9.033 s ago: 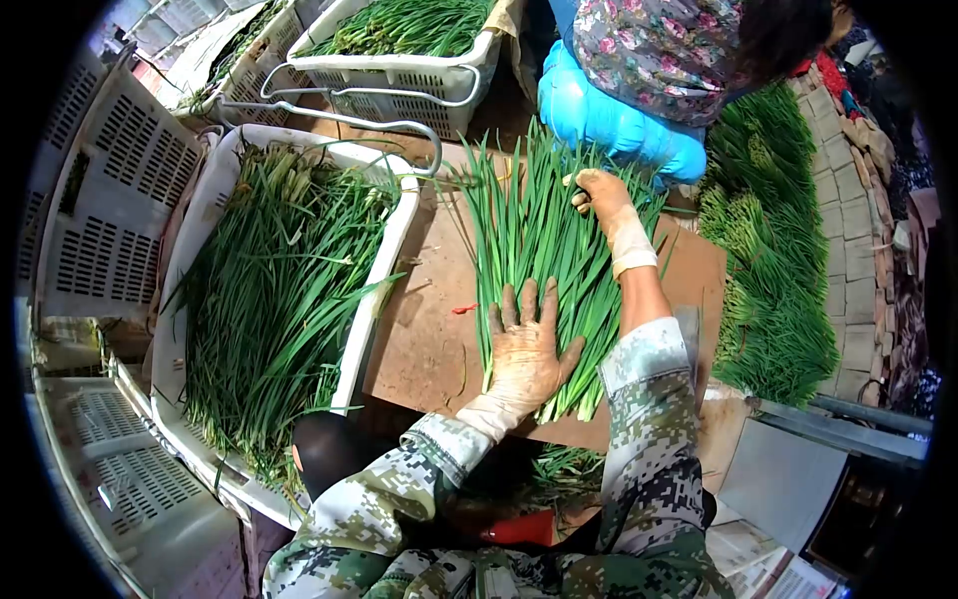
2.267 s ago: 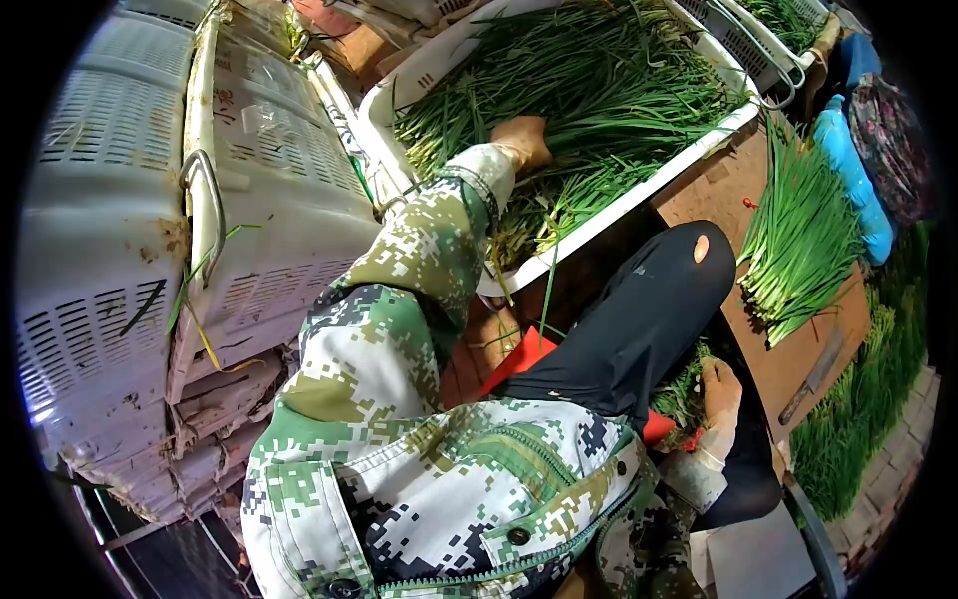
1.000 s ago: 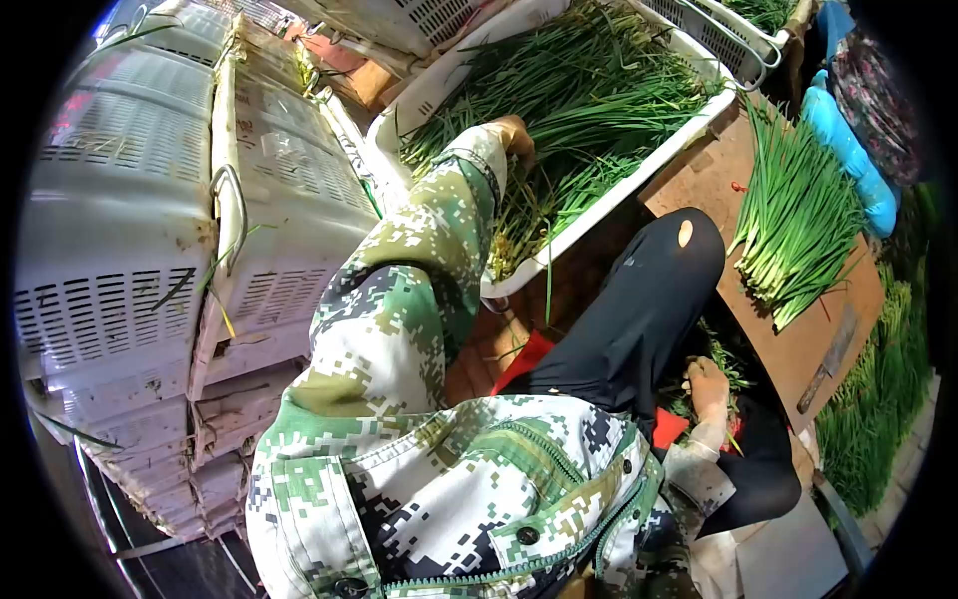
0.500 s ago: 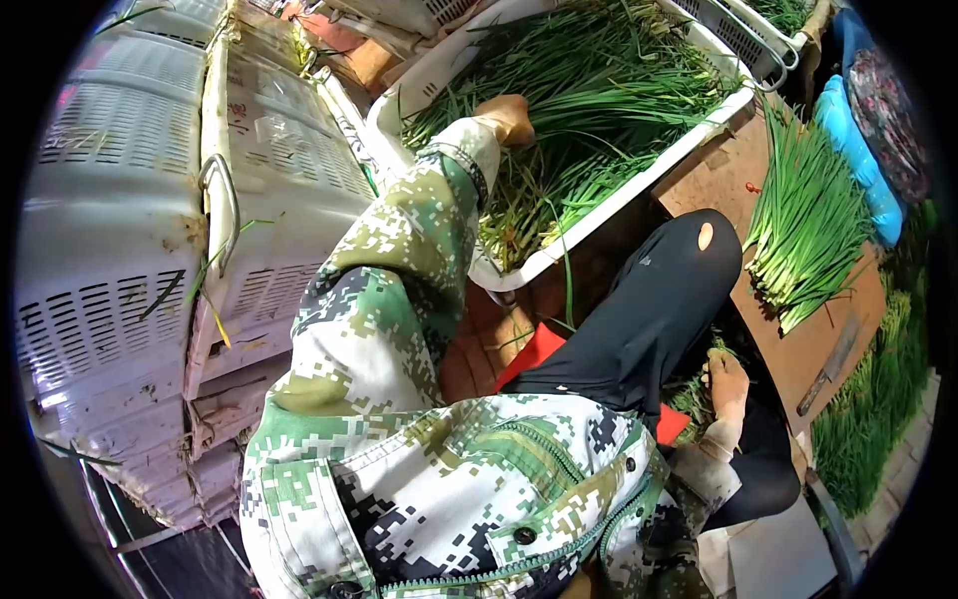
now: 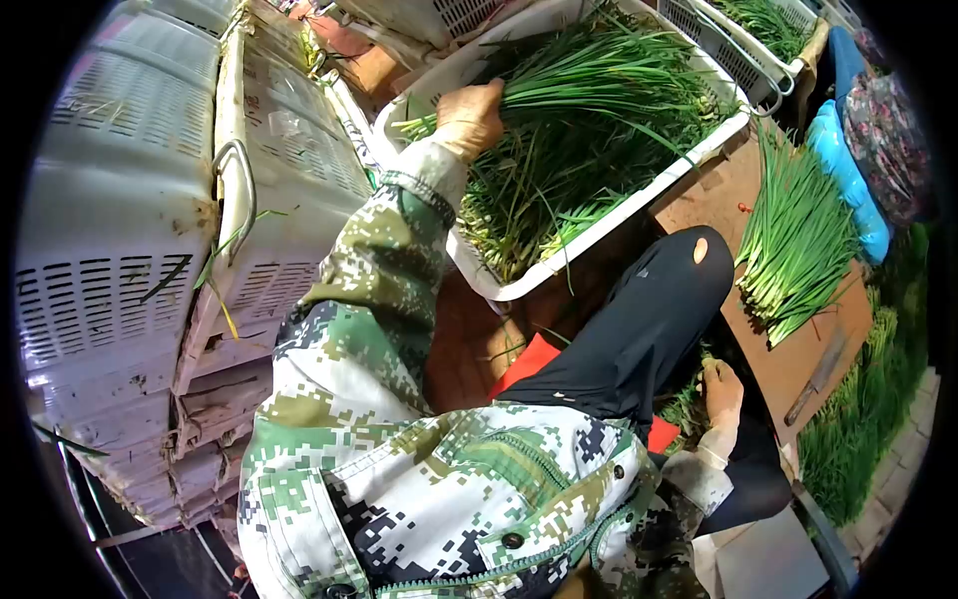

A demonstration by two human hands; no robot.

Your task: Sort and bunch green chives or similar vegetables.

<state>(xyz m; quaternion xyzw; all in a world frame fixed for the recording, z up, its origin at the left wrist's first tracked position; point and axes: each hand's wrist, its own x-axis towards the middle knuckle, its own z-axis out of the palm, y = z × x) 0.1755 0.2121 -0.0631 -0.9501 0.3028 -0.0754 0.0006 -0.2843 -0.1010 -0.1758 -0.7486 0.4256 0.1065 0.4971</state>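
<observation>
My left hand [image 5: 470,118], at the upper middle, is closed round a bunch of garlic chives [image 5: 589,85]. Their pale ends poke out left of the fist and the long green leaves trail right over the white crate [image 5: 544,275]. More loose chives [image 5: 539,185] lie under them in the crate. My right hand [image 5: 722,391] is low beside my bent leg, its fingers curled in near some green scraps [image 5: 685,407]. Whatever it may hold is hidden.
On a brown board [image 5: 723,205] at right lie a neat pile of chives [image 5: 798,240] and a knife [image 5: 816,374]. More chives [image 5: 848,439] stand beyond it. Stacked white crates [image 5: 120,210] wall off the left side. A blue plastic bag [image 5: 848,175] is at upper right.
My left hand has moved up and left, lifting a bunch of chives off the heap in the crate. My right hand has stayed about where it was.
</observation>
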